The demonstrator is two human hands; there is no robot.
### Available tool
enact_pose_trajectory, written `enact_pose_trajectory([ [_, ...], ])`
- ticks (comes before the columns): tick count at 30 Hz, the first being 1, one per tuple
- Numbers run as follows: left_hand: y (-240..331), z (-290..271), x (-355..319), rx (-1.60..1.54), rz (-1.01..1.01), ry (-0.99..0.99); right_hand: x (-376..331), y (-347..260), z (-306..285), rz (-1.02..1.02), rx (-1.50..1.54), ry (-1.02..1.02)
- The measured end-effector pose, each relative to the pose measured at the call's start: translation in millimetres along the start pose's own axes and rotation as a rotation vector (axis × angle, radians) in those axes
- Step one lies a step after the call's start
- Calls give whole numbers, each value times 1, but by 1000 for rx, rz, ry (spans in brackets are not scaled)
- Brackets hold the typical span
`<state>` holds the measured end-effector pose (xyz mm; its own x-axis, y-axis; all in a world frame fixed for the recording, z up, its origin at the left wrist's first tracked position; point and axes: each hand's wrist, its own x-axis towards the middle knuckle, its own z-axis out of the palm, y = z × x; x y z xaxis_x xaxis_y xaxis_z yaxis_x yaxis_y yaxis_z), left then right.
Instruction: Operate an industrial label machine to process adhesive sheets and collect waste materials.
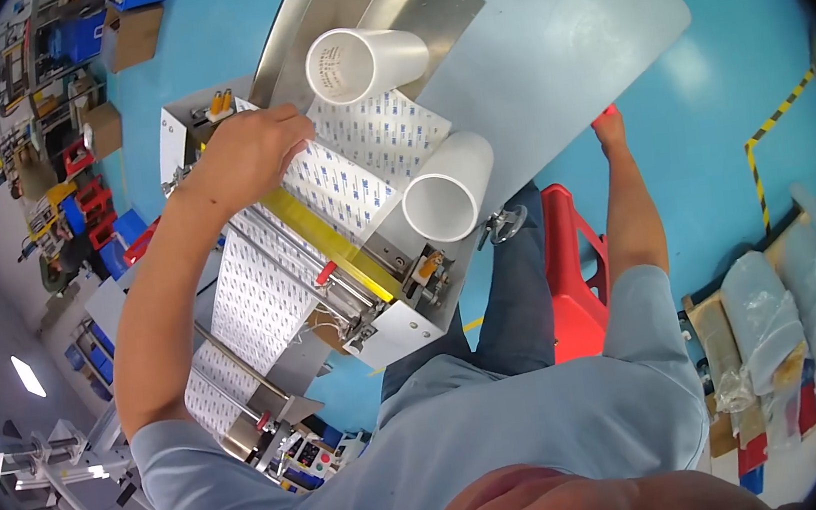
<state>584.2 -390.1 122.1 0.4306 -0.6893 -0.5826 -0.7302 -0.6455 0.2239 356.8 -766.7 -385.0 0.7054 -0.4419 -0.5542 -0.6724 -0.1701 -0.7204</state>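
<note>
My left hand (256,156) is closed, its curled fingertips at the edge of a white sheet printed with small blue marks (340,187). Part of that sheet lies across a yellow bar (331,244) on the roller machine. A second printed piece (394,131) lies beyond it, between two hollow white tubes. One tube (396,60) rests on the metal chute at the far side, and the other (469,172) lies nearer on the right. Out at the right, my right hand (608,128) is closed at the table edge around something small and red, mostly hidden.
A grey table (563,26) stretches right from the machine. The printed web (266,291) runs over metal rollers at lower left. A red stool (572,277) stands beside my legs. Wrapped rolls (762,310) lie at far right, and blue and red bins line the left.
</note>
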Motion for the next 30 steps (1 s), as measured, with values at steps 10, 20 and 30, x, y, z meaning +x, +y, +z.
enact_pose_trajectory([
  [10,7,-4,8,6,-22,22,13,-86,-32,483,793,111],
  [20,3,-9,17,-3,-5,-74,20,-70,-21,411,774,175],
  [30,-9,-4,9,54,59,-40,9,-100,-26,405,972,210],
])
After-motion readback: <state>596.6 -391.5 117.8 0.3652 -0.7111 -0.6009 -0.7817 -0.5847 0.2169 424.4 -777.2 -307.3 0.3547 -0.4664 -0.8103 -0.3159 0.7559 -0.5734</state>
